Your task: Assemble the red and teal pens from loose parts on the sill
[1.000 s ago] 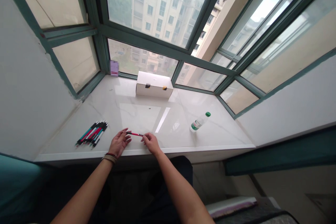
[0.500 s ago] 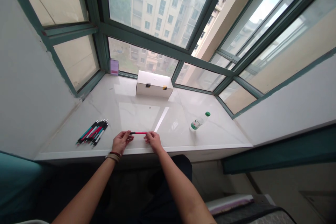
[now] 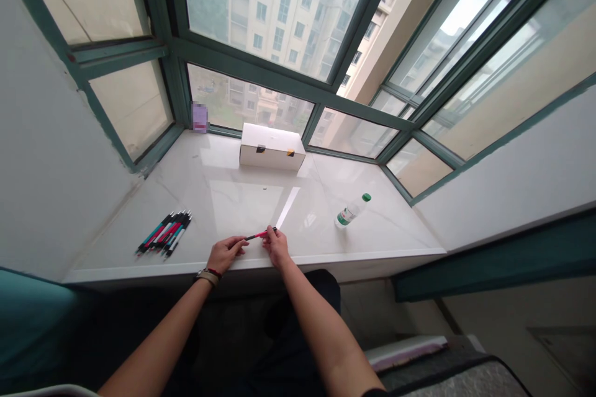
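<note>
- Surface: white marble windowsill, beneath green-framed windows.
- Red pen: above the sill's front edge, between both hands.
- Right hand: fingers pinching the pen.
- Left hand: fingers at the pen's end; grip indeterminate.
- Plastic bottle: label unreadable.

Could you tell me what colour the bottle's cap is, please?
The cap is green, clearest in the head view.

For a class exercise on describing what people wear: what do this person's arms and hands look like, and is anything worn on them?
Both forearms are bare, with no sleeves in view, and neither hand wears gloves. The left hand has a wide tan band at its wrist, with a thin red cord next to it. The right hand has nothing visible at its wrist.
</note>
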### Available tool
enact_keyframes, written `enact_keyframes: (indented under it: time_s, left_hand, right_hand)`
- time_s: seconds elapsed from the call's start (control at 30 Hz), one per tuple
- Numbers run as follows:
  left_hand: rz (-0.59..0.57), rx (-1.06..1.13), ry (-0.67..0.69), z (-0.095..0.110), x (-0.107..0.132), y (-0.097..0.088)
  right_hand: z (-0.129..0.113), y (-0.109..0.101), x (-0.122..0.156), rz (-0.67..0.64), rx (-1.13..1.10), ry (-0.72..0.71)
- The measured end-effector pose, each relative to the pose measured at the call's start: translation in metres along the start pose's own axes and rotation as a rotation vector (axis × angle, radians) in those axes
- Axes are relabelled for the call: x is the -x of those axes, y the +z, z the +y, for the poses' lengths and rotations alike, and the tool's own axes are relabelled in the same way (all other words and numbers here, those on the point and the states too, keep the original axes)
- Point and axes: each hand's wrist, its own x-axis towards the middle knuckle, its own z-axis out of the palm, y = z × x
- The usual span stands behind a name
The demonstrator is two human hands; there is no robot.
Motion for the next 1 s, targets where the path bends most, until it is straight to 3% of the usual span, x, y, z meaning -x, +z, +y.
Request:
enact_keyframes:
  time_s: [0.2,0.5,0.7,0.83,1.0]
  left_hand:
    - [-0.03,-0.123,0.036,0.002,0.001,-0.001]
    - [0.013,-0.371,0.175,0.009,0.01,0.009]
    - [-0.049,-0.549,0.261,0.012,0.011,0.01]
    - [-0.087,-0.582,0.232,0.012,0.008,0.009]
    - [-0.066,-0.505,0.078,0.011,0.008,0.014]
  right_hand:
    - [-0.003,0.001,0.002,-0.185,0.291,-0.032]
    - [-0.004,0.0,0.002,-0.188,0.177,0.025]
    - [-0.004,0.0,0.0,-0.179,0.154,0.067]
    - [-0.005,-0.001,0.0,-0.194,0.159,0.068]
    - [-0.006,-0.005,0.0,-0.243,0.099,0.093]
